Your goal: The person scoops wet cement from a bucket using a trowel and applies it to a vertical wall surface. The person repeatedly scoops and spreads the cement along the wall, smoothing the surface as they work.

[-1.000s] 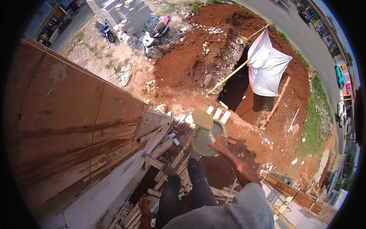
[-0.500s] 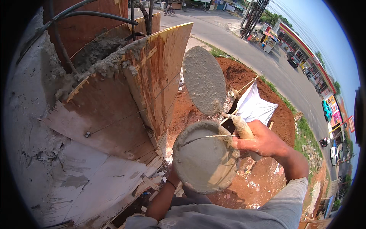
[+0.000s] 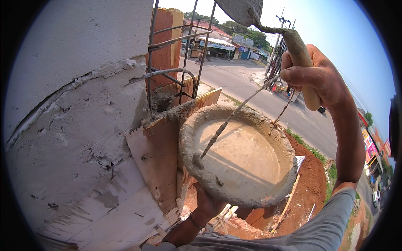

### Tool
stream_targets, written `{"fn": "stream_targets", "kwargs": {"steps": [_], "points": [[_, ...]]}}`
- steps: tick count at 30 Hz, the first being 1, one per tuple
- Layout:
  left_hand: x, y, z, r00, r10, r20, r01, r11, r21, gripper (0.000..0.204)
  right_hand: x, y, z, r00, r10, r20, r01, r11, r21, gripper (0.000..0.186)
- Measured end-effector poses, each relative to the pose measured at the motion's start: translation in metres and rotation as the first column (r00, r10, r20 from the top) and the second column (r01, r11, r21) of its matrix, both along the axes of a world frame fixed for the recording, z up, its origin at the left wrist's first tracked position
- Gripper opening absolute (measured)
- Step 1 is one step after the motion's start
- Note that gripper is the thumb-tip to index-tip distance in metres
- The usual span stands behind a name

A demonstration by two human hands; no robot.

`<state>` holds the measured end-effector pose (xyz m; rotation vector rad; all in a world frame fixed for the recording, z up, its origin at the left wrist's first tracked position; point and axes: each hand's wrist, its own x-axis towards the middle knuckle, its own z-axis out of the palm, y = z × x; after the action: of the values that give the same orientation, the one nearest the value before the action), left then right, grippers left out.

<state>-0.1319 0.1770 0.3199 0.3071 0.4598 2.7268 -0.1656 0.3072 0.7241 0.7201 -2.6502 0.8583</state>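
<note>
Bucket [image 3: 238, 198] of wet mortar [image 3: 238, 148] hangs below the right hand [image 3: 321, 75], which clamps trowel [image 3: 298, 48] and wire handle [image 3: 229, 117]; the left hand [image 3: 207, 201] props the underside, its fingers hidden. Should that palm slip, the bucket could tip, slopping mortar, or swing against formwork [image 3: 155, 165] left of the hand.

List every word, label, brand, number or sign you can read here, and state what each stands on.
None reads clearly.
Bucket: no lettering visible.
Trowel: no lettering visible.
Shopfront sign across the road: lettering too small and blurred to read.
Colourful panels at the right: any lettering is too small to read.
</note>
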Motion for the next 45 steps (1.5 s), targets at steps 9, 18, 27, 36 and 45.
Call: {"fn": "stream_targets", "kwargs": {"steps": [9,18,27,36,45], "points": [[0.004,0.005,0.056,0.959,0.194,-0.207,-0.166,0.975,0.148,0.099,-0.003,-0.018,0.016,0.992,0.072,-0.101,-0.069,0.997,0.030,0.036],[-0.009,0.017,0.080,0.964,0.243,-0.111,-0.210,0.946,0.248,0.101,-0.026,-0.005,0.016,0.992,0.122,-0.016,-0.122,0.992,0.014,0.031],[-0.013,0.031,0.090,0.979,0.199,-0.039,-0.174,0.921,0.349,0.107,-0.020,0.001,0.039,0.985,0.062,0.160,-0.093,0.977,0.193,0.033],[-0.016,0.036,0.090,0.977,0.196,-0.081,-0.153,0.916,0.372,0.113,-0.056,-0.011,0.059,0.672,0.471,-0.571,0.472,0.320,0.821,0.030],[-0.016,0.030,0.095,0.995,0.062,-0.075,-0.016,0.864,0.503,0.112,-0.076,-0.042,0.066,0.338,0.860,-0.384,0.635,0.093,0.767,0.023]]}}
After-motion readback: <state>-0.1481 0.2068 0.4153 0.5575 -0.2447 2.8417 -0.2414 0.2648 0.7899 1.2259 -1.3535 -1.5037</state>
